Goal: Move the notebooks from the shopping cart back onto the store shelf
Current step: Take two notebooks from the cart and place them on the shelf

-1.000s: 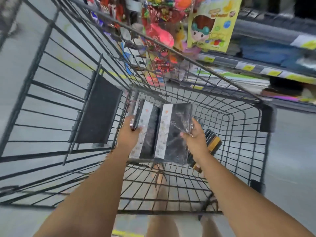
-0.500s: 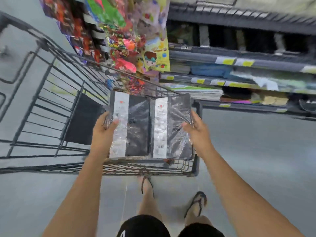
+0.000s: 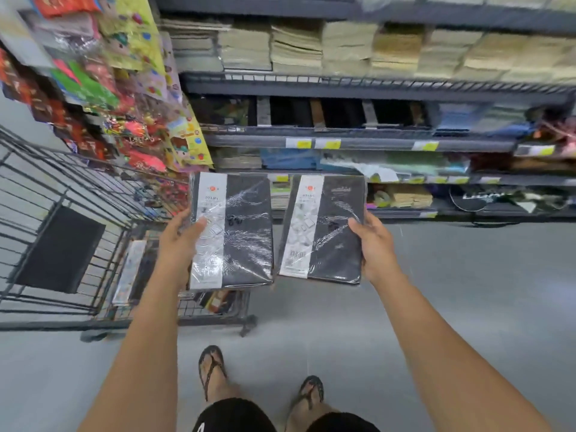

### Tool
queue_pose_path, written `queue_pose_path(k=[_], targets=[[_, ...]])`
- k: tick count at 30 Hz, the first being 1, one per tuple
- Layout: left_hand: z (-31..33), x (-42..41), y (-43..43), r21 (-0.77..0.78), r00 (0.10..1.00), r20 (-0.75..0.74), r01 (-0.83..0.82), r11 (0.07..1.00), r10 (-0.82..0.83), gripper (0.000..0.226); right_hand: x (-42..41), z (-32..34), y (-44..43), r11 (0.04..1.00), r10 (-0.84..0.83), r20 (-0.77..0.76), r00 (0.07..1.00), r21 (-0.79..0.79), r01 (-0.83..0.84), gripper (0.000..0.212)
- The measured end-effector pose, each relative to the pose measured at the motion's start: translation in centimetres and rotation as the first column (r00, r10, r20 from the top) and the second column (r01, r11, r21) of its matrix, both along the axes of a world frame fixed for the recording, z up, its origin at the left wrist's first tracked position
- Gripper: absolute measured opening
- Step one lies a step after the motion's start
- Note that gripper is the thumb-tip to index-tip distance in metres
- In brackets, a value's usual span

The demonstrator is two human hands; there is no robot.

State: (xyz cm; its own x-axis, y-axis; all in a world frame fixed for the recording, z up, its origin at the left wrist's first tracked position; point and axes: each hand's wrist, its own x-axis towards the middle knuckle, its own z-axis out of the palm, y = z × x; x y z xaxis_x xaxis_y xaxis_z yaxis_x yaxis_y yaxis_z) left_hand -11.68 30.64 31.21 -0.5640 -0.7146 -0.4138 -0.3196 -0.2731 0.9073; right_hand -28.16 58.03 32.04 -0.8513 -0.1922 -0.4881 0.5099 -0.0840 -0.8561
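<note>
Left hand (image 3: 179, 241) fingers clamped on shrink-wrapped black notebook (image 3: 230, 229), right hand (image 3: 375, 244) gripping second notebook (image 3: 324, 229). Both held flat, side by side, arms outstretched, above cart (image 3: 62, 213) edge, facing store shelf (image 3: 358, 140).
</note>
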Motion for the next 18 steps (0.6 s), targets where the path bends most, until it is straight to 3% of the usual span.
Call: queue_pose_path(k=[4, 8, 13, 18], targets=[[0.9, -2.1, 3.2, 0.024, 1.000, -0.005, -0.013, 1.000, 0.013, 0.037, -2.5, 1.3, 4.0, 1.000, -0.017, -0.016, 1.000, 0.006, 0.017, 0.008], [1.5, -3.7, 4.2, 0.038, 1.000, -0.008, 0.007, 0.999, -0.007, 0.054, -4.7, 1.3, 4.9, 0.999, -0.048, 0.019, 0.999, -0.010, 0.048, 0.009], [0.9, -6.5, 3.3, 0.061, 0.999, -0.031, 0.020, 0.998, -0.018, 0.024, -8.3, -0.7, 3.2, 0.999, -0.040, 0.054, 0.998, -0.012, 0.041, 0.007], [-1.2, -10.4, 1.8, 0.101, 0.996, -0.090, -0.001, 0.995, 0.010, 0.021, -13.1, -3.5, -0.6, 1.000, 0.016, 0.046, 0.999, 0.016, -0.017, 0.007]])
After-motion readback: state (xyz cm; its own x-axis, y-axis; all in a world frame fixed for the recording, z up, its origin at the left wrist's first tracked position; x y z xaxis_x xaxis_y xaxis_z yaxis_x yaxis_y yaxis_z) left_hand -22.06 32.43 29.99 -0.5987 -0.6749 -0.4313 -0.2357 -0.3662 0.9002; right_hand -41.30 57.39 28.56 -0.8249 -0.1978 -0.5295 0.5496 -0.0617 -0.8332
